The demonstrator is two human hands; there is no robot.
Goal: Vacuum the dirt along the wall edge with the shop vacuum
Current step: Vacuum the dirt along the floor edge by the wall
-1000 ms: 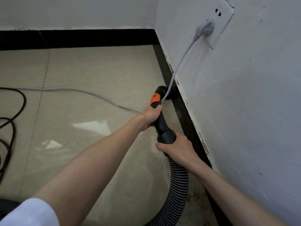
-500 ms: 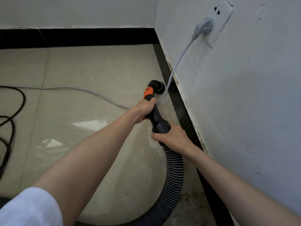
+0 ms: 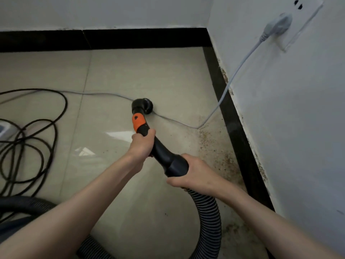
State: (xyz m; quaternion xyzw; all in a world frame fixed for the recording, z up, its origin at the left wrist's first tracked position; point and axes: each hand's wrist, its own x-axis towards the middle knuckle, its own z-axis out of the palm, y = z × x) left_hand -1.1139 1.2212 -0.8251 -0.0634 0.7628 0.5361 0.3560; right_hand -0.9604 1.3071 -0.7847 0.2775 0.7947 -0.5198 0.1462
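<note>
Both arms reach forward: left hand (image 3: 142,144) grips the wand (image 3: 160,148), right hand (image 3: 194,174) wraps its cuff; nozzle (image 3: 142,106) on the floor (image 3: 149,71).

Bare corner of an indoor room, likely a home: beige tiled floor (image 3: 145,75), black skirting (image 3: 130,39), scuffed white walls (image 3: 291,128), wall socket (image 3: 302,19) with grey plug (image 3: 278,25)

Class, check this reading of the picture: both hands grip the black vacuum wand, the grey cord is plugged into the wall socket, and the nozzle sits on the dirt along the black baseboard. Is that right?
One thing is wrong. In the head view the nozzle sits out on the floor tile on the grey cord, apart from the dirt by the baseboard. The left hand and right hand do grip the wand, and the cord is plugged in.
</note>
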